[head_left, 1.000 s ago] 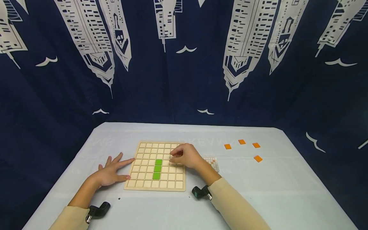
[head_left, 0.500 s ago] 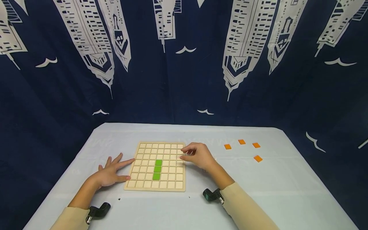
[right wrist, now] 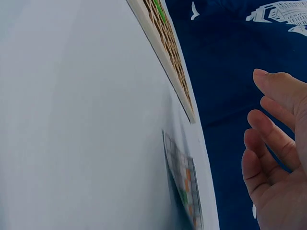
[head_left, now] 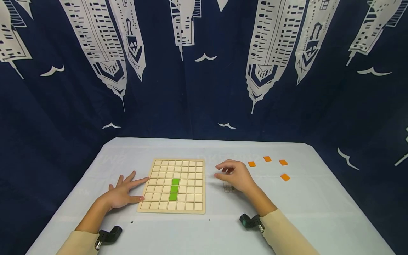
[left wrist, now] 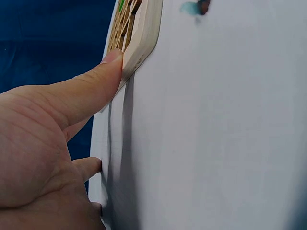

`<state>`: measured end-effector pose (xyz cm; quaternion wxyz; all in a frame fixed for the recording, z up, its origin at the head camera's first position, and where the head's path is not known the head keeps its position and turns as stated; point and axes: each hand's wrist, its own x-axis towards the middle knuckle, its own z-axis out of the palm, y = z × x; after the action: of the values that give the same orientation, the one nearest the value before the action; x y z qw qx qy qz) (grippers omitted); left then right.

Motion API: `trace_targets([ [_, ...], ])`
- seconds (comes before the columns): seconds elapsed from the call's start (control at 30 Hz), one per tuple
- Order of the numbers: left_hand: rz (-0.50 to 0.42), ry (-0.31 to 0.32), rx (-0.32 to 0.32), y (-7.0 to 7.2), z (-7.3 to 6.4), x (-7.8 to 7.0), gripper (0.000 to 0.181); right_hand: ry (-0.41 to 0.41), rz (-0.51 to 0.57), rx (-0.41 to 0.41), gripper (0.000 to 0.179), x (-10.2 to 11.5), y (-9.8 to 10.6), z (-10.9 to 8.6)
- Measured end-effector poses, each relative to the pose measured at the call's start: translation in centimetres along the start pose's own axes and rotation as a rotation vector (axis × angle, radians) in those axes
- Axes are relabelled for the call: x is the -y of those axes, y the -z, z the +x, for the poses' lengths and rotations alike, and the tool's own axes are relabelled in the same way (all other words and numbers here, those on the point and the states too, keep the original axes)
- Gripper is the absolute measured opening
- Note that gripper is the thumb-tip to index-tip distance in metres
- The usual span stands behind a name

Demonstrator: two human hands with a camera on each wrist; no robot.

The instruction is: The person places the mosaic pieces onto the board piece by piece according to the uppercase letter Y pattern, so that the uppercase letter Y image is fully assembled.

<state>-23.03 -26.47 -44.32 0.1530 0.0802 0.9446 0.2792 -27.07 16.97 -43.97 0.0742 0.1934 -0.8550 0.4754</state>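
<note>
Left hand (head_left: 119, 194) flat, thumb against grid board (head_left: 173, 185), right hand (head_left: 236, 175) fingers loose, empty, above pattern card (head_left: 228, 187)

You see a white tablecloth-covered table (head_left: 287, 212), four loose orange square tiles (head_left: 267, 158), a navy curtain printed with white skyscrapers (head_left: 207, 88).

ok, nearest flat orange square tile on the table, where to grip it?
Pinch the flat orange square tile by two opposite edges, coming straight down from above. It lies flat on the pale table, apart from the others, so only its thin edges offer purchase.
</note>
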Motion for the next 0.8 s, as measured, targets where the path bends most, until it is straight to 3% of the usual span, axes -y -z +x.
trace_targets([
  [0.23, -0.002, -0.005, 0.001, 0.0, 0.1, 0.2, 0.085, -0.004, 0.027, -0.058, 0.029, -1.0, 1.5, -1.3],
  [0.8, -0.012, 0.004, 0.000, -0.1, 0.1, 0.2, 0.086, -0.052, -0.084, -0.172, 0.027, -4.2, 5.5, -3.9],
])
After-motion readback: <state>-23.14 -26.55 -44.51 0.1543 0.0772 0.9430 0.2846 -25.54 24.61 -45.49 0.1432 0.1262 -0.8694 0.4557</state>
